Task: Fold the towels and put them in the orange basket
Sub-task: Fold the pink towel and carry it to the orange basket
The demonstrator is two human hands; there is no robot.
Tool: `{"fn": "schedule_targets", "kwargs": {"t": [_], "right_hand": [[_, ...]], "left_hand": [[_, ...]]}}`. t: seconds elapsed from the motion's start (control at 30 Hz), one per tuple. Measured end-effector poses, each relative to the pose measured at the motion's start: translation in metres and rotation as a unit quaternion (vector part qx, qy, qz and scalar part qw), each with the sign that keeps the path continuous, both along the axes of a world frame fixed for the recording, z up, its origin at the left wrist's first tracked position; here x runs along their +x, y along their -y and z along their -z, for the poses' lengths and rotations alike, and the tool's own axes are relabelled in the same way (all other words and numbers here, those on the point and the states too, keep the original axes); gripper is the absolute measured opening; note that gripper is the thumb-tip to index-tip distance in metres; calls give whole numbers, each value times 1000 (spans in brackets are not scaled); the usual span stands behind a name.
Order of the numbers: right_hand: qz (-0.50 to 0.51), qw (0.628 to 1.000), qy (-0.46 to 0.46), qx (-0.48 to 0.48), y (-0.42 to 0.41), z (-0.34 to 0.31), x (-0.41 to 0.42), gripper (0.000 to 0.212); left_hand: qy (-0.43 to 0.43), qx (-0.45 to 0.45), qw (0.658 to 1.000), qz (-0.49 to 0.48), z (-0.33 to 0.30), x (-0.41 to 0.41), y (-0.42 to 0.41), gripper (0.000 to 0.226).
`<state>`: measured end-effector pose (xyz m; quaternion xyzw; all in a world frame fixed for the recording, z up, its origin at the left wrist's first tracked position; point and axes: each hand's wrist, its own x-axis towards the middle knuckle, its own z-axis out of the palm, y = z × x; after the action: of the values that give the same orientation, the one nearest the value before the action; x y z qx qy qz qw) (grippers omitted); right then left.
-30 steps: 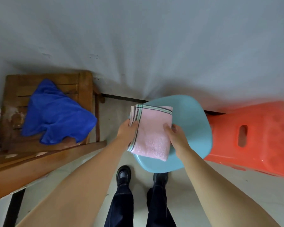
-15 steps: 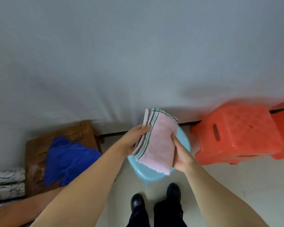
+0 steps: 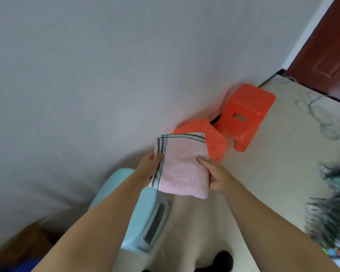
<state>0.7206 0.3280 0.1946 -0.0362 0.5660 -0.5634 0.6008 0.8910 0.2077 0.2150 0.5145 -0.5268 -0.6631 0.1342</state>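
Pink towel (image 3: 182, 166): folded into a thick rectangle, striped border along its top and left edges, held in the air between both hands. Left hand (image 3: 148, 169): grips the towel's striped left edge, thumb on top. Right hand (image 3: 217, 174): grips the towel's right edge, thumb pressed on the upper face. Light blue stool (image 3: 145, 222): on the floor just below the towel. Orange stool (image 3: 217, 143): directly behind the towel, against the wall. Second orange stool (image 3: 245, 116): beyond the towel, to its right. Brown door (image 3: 330, 50): far beyond the towel, upper right.
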Motion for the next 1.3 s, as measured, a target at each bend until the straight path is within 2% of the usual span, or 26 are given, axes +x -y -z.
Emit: {"fn": "schedule_targets", "kwargs": {"t": [0.3, 0.57, 0.73, 0.93, 1.1, 1.2, 1.3], "right_hand": [[148, 987, -53, -37, -152, -34, -222, 31], [296, 953, -39, -53, -262, -37, -345, 24], [383, 923, -37, -22, -304, -25, -424, 34], [470, 881, -47, -24, -333, -25, -540, 35], [546, 834, -60, -48, -367, -42, -620, 26], [590, 802, -65, -61, -391, -47, -651, 34], [623, 778, -52, -58, -425, -39, -682, 34]], "left_hand": [[-20, -53, 986, 159, -19, -262, -100, 18], [-25, -68, 949, 307, -33, -442, -179, 15], [-34, -65, 918, 389, -24, -556, -212, 15], [-40, -85, 876, 474, -22, -713, -239, 14], [-38, -122, 813, 569, -44, -847, -277, 15], [-48, -133, 776, 615, -47, -906, -309, 13], [-42, -135, 737, 661, -39, -960, -352, 13]]}}
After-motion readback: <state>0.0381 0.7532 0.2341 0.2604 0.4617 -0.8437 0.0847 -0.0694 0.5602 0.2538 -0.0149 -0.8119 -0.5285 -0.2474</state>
